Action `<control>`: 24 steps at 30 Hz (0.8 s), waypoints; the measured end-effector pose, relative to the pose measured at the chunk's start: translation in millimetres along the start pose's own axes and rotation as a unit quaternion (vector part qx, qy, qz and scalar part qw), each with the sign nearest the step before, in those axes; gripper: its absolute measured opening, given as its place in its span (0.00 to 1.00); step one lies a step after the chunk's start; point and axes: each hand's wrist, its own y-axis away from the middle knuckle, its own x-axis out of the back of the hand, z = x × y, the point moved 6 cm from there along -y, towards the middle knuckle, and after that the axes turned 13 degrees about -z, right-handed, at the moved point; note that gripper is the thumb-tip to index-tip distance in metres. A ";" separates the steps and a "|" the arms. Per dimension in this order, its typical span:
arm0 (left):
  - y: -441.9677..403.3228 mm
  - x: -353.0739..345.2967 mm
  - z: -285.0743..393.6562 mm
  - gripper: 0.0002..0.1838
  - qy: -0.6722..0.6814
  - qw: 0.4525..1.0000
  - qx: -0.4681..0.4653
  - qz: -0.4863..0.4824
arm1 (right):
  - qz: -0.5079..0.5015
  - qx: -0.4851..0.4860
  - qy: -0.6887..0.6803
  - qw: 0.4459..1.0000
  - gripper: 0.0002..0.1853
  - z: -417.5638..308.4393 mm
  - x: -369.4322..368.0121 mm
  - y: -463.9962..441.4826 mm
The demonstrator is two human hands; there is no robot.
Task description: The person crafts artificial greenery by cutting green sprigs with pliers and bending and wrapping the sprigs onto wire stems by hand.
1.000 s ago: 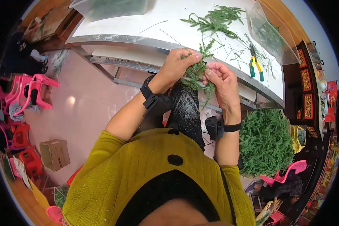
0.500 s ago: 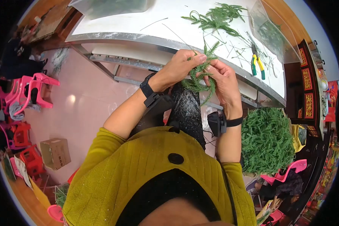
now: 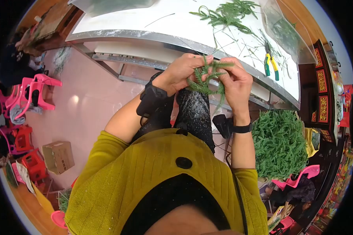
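Observation:
My left hand (image 3: 180, 73) is closed, its thumb and fingers pinching a green artificial pine sprig (image 3: 200, 85) over my lap. Opposite it, my right hand (image 3: 237, 81) grips the same sprig from the other side, with a needled strand running along its fingertips. The sprig's strands curl between both hands and one hangs down below them. Its stem ends are partly hidden by my fingers. Beyond the hands, on the white tabletop, lie pliers (image 3: 271, 67) with green and yellow handles, and thin loose wires or stems.
More green sprigs (image 3: 233, 13) lie at the table's far side. A clear bin (image 3: 280, 29) holds greenery at the right; another (image 3: 113, 4) stands at the upper left. A large heap of pine greenery (image 3: 280, 145) sits beside my right arm. A cardboard box (image 3: 58, 157) and pink stools stand left.
My right hand has turned and risen slightly, with a strand now stretched across its fingertips. My left wrist has rolled, and the sprig has shifted between my hands.

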 end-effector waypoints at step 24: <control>19.4 -17.0 22.9 0.10 -0.637 0.730 -0.206 0.141 | -0.009 -0.022 0.261 0.965 0.19 -32.1 -11.7 8.0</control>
